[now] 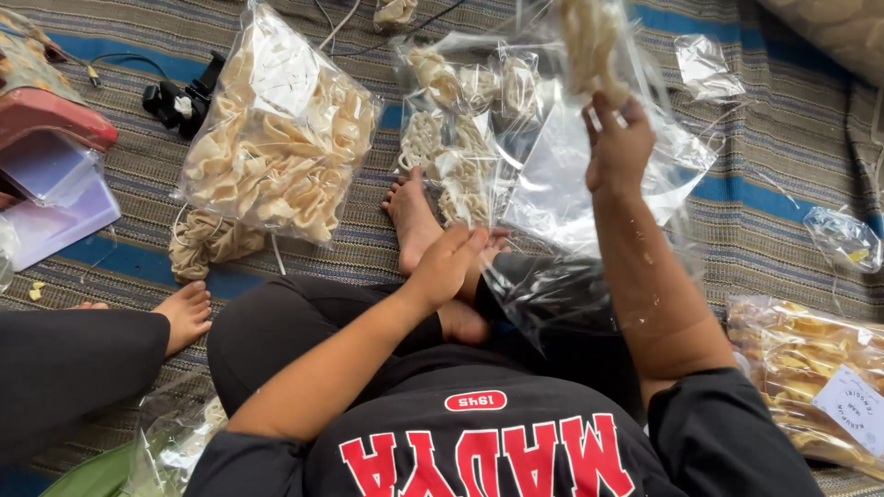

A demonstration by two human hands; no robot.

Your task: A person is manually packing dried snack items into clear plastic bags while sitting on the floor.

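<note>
I sit cross-legged on a striped mat. My right hand (pixel 615 147) is raised inside a large clear plastic bag (pixel 562 184) and grips a bunch of pale crackers (pixel 589 41) at the top. My left hand (pixel 451 262) rests low by my foot (pixel 414 221), touching the lower edge of that same bag, fingers together. Small filled cracker packets (pixel 460 101) lie just beyond my foot.
A big sealed bag of pale crackers (pixel 276 138) lies at left, a loose pile of them (pixel 207 241) beneath it. A labelled bag of yellow chips (pixel 810 368) sits at right. Another person's foot (pixel 184 313) is at left. Empty clear bags (pixel 704 64) lie at far right.
</note>
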